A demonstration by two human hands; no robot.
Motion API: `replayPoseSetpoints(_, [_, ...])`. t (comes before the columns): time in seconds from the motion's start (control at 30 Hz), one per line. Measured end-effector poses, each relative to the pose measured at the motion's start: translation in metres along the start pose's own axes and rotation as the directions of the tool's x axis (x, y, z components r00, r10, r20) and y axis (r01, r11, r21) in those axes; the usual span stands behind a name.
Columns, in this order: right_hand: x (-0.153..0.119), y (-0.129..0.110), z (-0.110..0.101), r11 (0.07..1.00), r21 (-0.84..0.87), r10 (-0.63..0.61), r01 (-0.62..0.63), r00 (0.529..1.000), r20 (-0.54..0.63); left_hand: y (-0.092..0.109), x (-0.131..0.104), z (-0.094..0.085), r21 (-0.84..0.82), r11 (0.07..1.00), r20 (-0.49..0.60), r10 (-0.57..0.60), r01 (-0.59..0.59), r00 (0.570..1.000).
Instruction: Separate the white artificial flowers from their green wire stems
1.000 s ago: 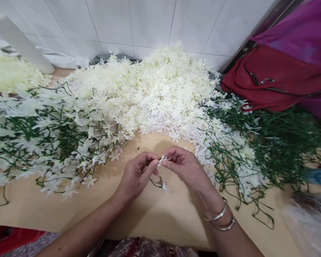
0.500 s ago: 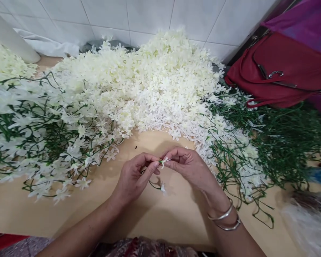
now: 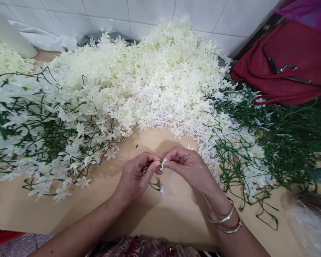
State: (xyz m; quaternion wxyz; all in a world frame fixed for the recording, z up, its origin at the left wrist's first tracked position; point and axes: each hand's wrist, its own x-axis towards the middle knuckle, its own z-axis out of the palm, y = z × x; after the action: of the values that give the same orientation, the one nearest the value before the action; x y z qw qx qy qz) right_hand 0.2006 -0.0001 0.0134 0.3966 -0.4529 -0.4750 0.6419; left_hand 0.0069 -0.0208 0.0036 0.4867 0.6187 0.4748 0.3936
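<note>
Remotely, I watch the left hand (image 3: 136, 174) pinch the green base of a small white blossom (image 3: 163, 163) between thumb and forefinger, the right hand (image 3: 189, 167) pinching its petals, a grip that seems meant to steady both ends above the table (image 3: 149, 223). A second blossom (image 3: 162, 189) dangles below on a thin stem (image 3: 155, 187) leading into the left fingers. Loose blossoms (image 3: 160, 78) ahead and green stems (image 3: 291, 134) at right presumably lie there for easy reach. Since a second ago, the fingertips have closed in, covering more petals.
</note>
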Motion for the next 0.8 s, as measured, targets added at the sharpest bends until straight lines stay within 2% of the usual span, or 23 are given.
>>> replayPoseSetpoints(0.2, [0.0014,-0.0019,0.0008,0.999,-0.037,0.016,-0.016,1.0,-0.007,-0.0008,0.0024,-0.0027,0.02,1.0,0.035,-0.003,0.002,0.999])
replayPoseSetpoints(0.33, [0.0019,0.0013,0.0025,1.0,0.017,-0.003,0.004,0.999,-0.052,-0.0013,0.0035,0.0006,-0.065,0.998,0.02,-0.014,0.016,1.0])
replayPoseSetpoints(0.5, [0.0014,0.0003,0.0002,0.993,0.108,-0.037,0.038,0.999,-0.014,-0.0002,0.0015,0.0027,-0.162,0.987,-0.062,-0.026,0.016,0.998])
replayPoseSetpoints(0.63, [-0.0003,-0.0028,-0.0009,0.991,0.079,-0.107,0.11,0.993,-0.042,0.0,-0.0003,0.0014,-0.208,0.978,-0.102,-0.033,0.011,0.994])
replayPoseSetpoints(0.8, [0.001,0.0013,0.0024,0.994,0.038,-0.1,0.102,0.993,-0.058,-0.0031,-0.0009,0.0026,-0.189,0.982,-0.083,-0.026,0.01,0.996])
